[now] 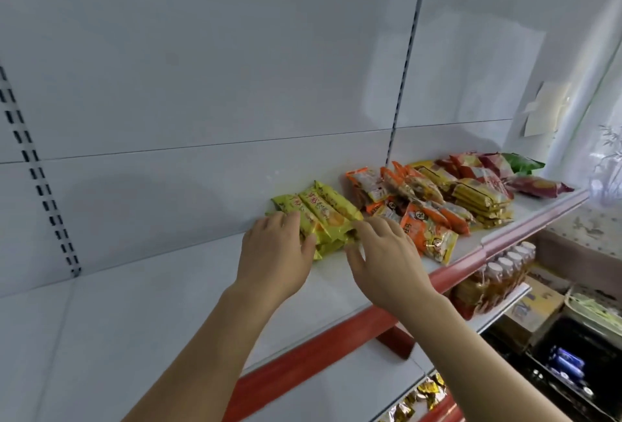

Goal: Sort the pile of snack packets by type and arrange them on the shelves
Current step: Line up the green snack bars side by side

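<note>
- A white shelf (168,314) with a red front edge (303,359) runs along a pale back panel, which carries a slotted upright (402,78) between its sections.
- On the shelf sits a small stack of yellow-green packets (323,216), lying flat and angled, their far ends pointing toward the back panel.
- The left hand (274,253) rests on the left side of that stack, fingers spread and laid loosely over the top packets, thumb curved against the near end of the stack; it is not closed around anything.
- The right hand (387,256) lies just right of the stack, fingers extended and slightly splayed, fingertips touching the stack's right near corner; whether the thumb pinches a packet cannot be told.
- The stack thus sits between the two hands, pressed from either side.
- Just to the right of the right hand lie orange packets (427,229) in a loose heap, some overlapping.
- Farther right is a neat stack of yellow packets (481,198), and behind it red packets (478,169), a green packet (521,162) and a dark red packet (538,186).
- On a lower shelf to the right stand bottles with white caps (505,270).
- Below, at the bottom edge, small gold wrappers (427,391) show on another shelf.
</note>
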`<state>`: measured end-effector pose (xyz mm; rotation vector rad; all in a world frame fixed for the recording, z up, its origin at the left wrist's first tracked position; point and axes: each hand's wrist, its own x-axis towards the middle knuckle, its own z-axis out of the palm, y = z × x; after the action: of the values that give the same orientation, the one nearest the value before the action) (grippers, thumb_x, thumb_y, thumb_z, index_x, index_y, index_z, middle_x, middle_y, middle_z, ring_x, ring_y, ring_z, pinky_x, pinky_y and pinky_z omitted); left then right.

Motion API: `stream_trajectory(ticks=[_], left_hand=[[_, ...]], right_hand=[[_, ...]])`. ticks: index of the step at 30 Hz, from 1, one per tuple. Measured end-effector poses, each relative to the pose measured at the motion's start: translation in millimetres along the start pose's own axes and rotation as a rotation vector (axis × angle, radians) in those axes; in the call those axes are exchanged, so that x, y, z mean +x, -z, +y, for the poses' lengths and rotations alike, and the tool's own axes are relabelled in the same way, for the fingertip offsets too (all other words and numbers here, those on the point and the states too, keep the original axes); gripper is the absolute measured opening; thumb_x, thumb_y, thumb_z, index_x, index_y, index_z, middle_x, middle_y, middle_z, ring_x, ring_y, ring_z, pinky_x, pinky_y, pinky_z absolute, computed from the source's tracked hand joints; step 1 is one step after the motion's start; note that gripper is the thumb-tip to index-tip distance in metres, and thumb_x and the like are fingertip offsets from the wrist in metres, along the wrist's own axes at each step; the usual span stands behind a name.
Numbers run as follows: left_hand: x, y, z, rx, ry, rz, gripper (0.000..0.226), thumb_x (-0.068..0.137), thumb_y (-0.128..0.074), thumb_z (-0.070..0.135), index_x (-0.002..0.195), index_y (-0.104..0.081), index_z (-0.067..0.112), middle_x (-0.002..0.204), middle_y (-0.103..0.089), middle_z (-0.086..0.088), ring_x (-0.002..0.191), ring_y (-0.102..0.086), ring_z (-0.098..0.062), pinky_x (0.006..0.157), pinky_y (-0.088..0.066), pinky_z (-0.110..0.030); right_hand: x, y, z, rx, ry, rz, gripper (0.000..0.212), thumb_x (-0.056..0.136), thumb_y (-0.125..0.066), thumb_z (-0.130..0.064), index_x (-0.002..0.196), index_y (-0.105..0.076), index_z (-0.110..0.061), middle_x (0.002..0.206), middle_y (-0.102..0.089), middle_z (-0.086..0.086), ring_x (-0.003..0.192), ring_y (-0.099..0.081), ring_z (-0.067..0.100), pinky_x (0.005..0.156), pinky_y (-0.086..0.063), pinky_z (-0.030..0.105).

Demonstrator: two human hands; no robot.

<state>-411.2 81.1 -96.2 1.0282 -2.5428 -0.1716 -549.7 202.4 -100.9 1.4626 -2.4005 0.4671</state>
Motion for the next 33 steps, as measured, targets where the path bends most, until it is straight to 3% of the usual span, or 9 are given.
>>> stream_trajectory(ticks=[3, 7, 11, 18, 24, 27, 29, 31, 33], left_hand=[[36, -11, 7, -0.025, 0.044, -0.037, 0.045, 0.106, -0.040, 0.047, 0.140, -0.047, 0.017, 0.129, -0.061, -0.008, 0.121, -0.054, -0.030, 0.093, -0.046, -0.039], [68, -21, 13, -0.029, 0.113, -0.036, 0.050, 0.106, -0.041, 0.047, 0.143, -0.048, 0.016, 0.135, -0.058, -0.009, 0.126, -0.053, -0.030, 0.099, -0.046, -0.039], [89, -30, 17, -0.024, 0.186, -0.054, 0.047, 0.104, -0.045, 0.050, 0.139, -0.055, 0.021, 0.136, -0.055, -0.005, 0.124, -0.054, -0.027, 0.098, -0.047, -0.038], [108, -35, 25, -0.058, 0.343, -0.025, 0.038, 0.103, -0.048, 0.049, 0.132, -0.064, 0.030, 0.128, -0.055, 0.000, 0.110, -0.060, -0.024, 0.088, -0.048, -0.033], [115, -32, 49, -0.319, 0.402, 0.376, 0.025, 0.105, -0.050, 0.043, 0.113, -0.067, 0.029, 0.104, -0.065, 0.011, 0.096, -0.062, -0.009, 0.081, -0.049, -0.027], [123, -25, 65, -0.740, 0.464, 0.362, 0.025, 0.102, -0.051, 0.053, 0.114, -0.064, 0.036, 0.092, -0.069, 0.015, 0.086, -0.066, -0.003, 0.076, -0.051, -0.024], [123, -23, 64, -0.775, 0.505, 0.397, 0.030, 0.100, -0.056, 0.052, 0.122, -0.062, 0.033, 0.098, -0.068, 0.015, 0.094, -0.066, -0.007, 0.080, -0.051, -0.026], [119, -19, 56, -0.814, 0.555, 0.435, 0.037, 0.100, -0.060, 0.049, 0.131, -0.059, 0.029, 0.108, -0.067, 0.013, 0.102, -0.066, -0.012, 0.088, -0.052, -0.034], [114, -16, 45, -0.857, 0.592, 0.447, 0.037, 0.100, -0.060, 0.048, 0.132, -0.057, 0.030, 0.110, -0.067, 0.012, 0.102, -0.066, -0.013, 0.089, -0.051, -0.036]], right_hand=[[41, -9, 21, -0.005, 0.027, 0.007, 0.039, 0.103, -0.040, -0.034, 0.138, -0.051, -0.019, 0.139, -0.054, 0.001, 0.135, -0.040, 0.024, 0.111, -0.037, 0.040], [93, -17, 41, 0.017, 0.006, -0.061, 0.034, 0.102, -0.040, -0.033, 0.130, -0.054, -0.019, 0.127, -0.062, 0.002, 0.126, -0.048, 0.028, 0.101, -0.044, 0.040], [139, -30, 52, 0.111, -0.037, -0.182, 0.031, 0.096, -0.044, -0.039, 0.110, -0.061, -0.017, 0.101, -0.068, 0.006, 0.100, -0.060, 0.031, 0.075, -0.051, 0.037], [186, -36, 61, 0.223, 0.028, -0.346, 0.024, 0.079, -0.059, -0.042, 0.079, -0.058, -0.018, 0.070, -0.062, -0.002, 0.065, -0.061, 0.020, 0.056, -0.050, 0.029], [183, -5, 61, 0.556, 0.086, -0.129, 0.046, 0.085, -0.063, -0.051, 0.122, -0.056, -0.024, 0.088, -0.064, -0.009, 0.084, -0.064, 0.016, 0.074, -0.056, 0.035], [169, -5, 52, 0.679, 0.238, -0.094, 0.028, 0.092, -0.059, -0.046, 0.110, -0.067, -0.025, 0.092, -0.072, -0.008, 0.086, -0.066, 0.013, 0.077, -0.055, 0.035], [161, -11, 50, 0.754, 0.360, -0.065, 0.020, 0.098, -0.055, -0.030, 0.102, -0.074, -0.025, 0.082, -0.074, -0.008, 0.074, -0.065, 0.008, 0.069, -0.051, 0.027], [163, -16, 52, 0.740, 0.350, -0.034, 0.025, 0.100, -0.054, -0.025, 0.114, -0.074, -0.027, 0.093, -0.076, -0.010, 0.084, -0.067, 0.006, 0.074, -0.050, 0.019], [169, -24, 53, 0.582, 0.282, -0.042, 0.032, 0.100, -0.052, -0.032, 0.128, -0.066, -0.023, 0.109, -0.074, -0.004, 0.101, -0.066, 0.014, 0.084, -0.050, 0.026]])
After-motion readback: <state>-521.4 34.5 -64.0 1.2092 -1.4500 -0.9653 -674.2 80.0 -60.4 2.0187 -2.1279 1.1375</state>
